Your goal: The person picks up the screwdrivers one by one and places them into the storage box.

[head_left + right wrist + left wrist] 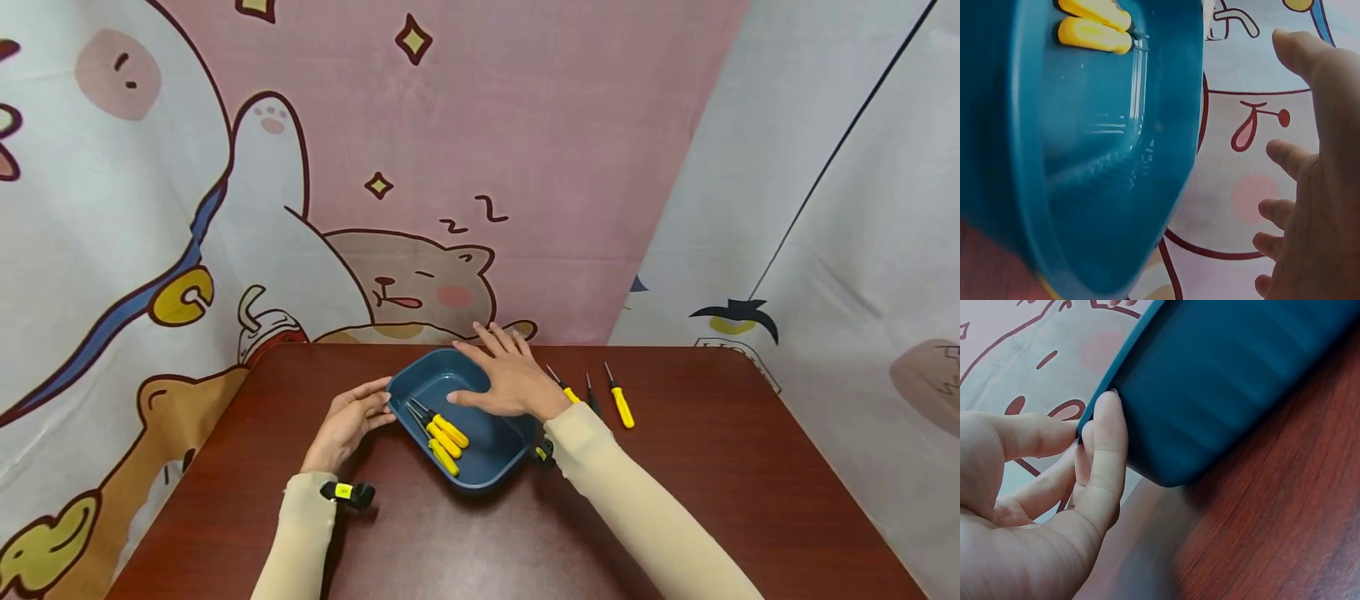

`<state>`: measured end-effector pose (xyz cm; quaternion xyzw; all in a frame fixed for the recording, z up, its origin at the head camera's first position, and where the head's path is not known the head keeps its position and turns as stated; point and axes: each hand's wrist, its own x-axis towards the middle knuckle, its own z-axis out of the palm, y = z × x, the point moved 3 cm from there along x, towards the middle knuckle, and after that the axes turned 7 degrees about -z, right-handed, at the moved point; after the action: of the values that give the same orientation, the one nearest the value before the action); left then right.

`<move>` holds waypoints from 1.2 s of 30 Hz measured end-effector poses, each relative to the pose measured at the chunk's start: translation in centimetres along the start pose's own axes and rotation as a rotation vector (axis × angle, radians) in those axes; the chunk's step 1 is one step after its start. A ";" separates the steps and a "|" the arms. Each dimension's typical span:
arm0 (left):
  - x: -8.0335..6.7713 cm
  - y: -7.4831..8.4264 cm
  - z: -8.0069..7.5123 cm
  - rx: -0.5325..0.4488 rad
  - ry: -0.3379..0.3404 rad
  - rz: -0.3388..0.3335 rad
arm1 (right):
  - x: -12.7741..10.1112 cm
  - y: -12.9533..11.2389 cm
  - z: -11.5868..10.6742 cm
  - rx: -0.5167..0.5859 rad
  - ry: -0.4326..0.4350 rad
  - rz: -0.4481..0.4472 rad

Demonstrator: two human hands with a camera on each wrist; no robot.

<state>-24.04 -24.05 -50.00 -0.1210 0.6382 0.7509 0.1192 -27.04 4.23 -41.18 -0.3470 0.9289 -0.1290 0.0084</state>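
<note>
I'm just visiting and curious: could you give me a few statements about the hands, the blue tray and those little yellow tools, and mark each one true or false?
1. Three yellow-handled screwdrivers lie inside the blue tray. True.
2. The left hand touches the tray's edge. True.
3. The right hand grips a screwdriver. False: it is spread open over the tray.
4. The table is white. False: it is dark reddish-brown.
5. More screwdrivers lie on the table beyond the right hand. True.

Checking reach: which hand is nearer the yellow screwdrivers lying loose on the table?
Right. The right hand hovers open over the blue tray, just left of the loose screwdrivers. The left hand touches the tray's far-left rim.
</note>
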 end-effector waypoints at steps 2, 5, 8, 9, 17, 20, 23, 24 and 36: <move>0.0 0.0 0.0 0.003 0.002 0.000 | -0.2 0.4 -0.1 -0.003 0.010 0.006; 0.0 0.0 0.1 0.004 0.003 0.000 | -0.5 1.1 -0.3 -0.003 0.030 0.011; 0.0 -0.1 0.1 0.007 0.006 -0.002 | -0.7 1.7 -0.5 0.000 0.053 0.016; 0.0 -0.1 0.1 0.007 0.008 -0.003 | -0.8 1.9 -0.6 0.004 0.060 0.017; 0.0 -0.1 0.0 0.003 0.008 -0.007 | -1.4 2.8 -1.3 0.010 0.071 0.050; -0.1 -0.1 0.0 0.003 0.006 -0.007 | -1.6 3.1 -1.4 0.010 0.072 0.063; 0.0 0.0 0.0 0.007 0.006 -0.006 | -1.8 3.5 -1.7 0.014 0.084 0.075; 0.0 0.0 0.0 0.008 0.006 -0.005 | -1.9 3.6 -1.7 0.013 0.087 0.082; -0.1 0.1 0.1 0.008 0.006 -0.003 | -3.4 5.6 -2.5 0.061 0.111 0.136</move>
<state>-24.01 -24.00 -49.92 -0.1239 0.6413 0.7478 0.1187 -28.28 11.10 -40.43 -0.2751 0.9449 -0.1755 -0.0238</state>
